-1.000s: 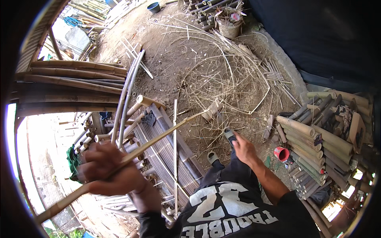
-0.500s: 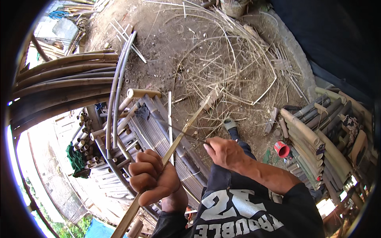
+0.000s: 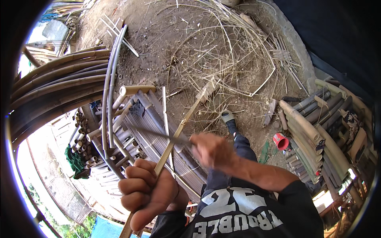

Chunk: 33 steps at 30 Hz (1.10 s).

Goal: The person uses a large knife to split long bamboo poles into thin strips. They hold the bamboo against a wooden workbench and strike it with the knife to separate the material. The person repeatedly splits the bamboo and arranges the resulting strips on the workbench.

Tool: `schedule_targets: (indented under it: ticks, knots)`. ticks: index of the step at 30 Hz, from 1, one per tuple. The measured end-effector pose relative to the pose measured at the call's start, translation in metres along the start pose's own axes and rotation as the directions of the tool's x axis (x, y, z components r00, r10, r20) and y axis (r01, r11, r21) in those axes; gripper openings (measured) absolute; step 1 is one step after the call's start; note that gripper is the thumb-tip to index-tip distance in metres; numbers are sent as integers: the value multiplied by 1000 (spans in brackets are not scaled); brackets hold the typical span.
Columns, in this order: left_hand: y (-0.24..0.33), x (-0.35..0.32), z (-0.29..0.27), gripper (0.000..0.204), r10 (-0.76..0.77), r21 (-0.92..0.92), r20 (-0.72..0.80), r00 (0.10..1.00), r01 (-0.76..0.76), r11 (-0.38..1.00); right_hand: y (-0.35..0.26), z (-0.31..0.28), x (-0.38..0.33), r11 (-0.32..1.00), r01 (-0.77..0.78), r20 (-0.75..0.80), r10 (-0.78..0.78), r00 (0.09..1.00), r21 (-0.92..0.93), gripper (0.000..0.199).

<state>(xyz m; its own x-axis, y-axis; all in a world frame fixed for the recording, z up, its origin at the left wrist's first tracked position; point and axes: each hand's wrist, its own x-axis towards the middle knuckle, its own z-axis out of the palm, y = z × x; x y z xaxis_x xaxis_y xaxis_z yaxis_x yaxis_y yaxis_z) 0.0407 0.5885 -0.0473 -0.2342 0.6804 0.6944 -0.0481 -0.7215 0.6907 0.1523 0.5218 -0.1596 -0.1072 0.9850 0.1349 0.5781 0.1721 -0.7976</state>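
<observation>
My left hand (image 3: 149,186) is closed around a long bamboo strip (image 3: 188,116), which slants from the lower edge up to the littered ground in front of me. In my right hand (image 3: 213,150) is a knife, its long dark blade (image 3: 152,133) pointing left and crossing the strip a short way beyond my left fist. Motion blurs the blade and right hand, and the fingers cover the handle. The strip's far end lies near a small wooden block (image 3: 207,94) among the shavings; whether it rests on the block is hard to tell.
Thin bamboo shavings (image 3: 222,59) are strewn over the earth ahead. Bamboo poles lie stacked at the left (image 3: 59,79) and right (image 3: 301,119). A slatted bamboo bench (image 3: 147,131) stands beside my left arm. A red container (image 3: 280,141) sits near the right stack, and my foot (image 3: 227,116) is in front.
My right hand and the knife have moved left, so more of the blade crosses the strip. My left hand still grips the strip. The whole view has shifted slightly.
</observation>
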Motion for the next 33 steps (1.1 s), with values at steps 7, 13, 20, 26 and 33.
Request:
schedule_targets:
  ticks: [7, 13, 20, 26, 33]
  knots:
    - [-9, 4, 2, 61, 17, -10, -16, 1000, -17, 1000, 5, -11, 11, 970, -240, 154, 244, 957, -44, 19]
    - [-4, 2, 21, 63, 7, -4, -68, 998, -7, 1000, 1, -23, 10, 951, -310, 257, 299, 919, 3, 20]
    - [-13, 8, 34, 44, 71, -165, -71, 995, -82, 983, 2, -23, 26, 998, 57, -33, -56, 998, 18, 13]
    - [-10, 16, 23, 63, -25, -104, -105, 994, 14, 994, 103, 28, 5, 918, -371, 131, 389, 912, -143, 22]
    - [-108, -19, -10, 58, -133, 39, 154, 979, 129, 991, 255, 79, -20, 775, -538, 255, 623, 740, -332, 31]
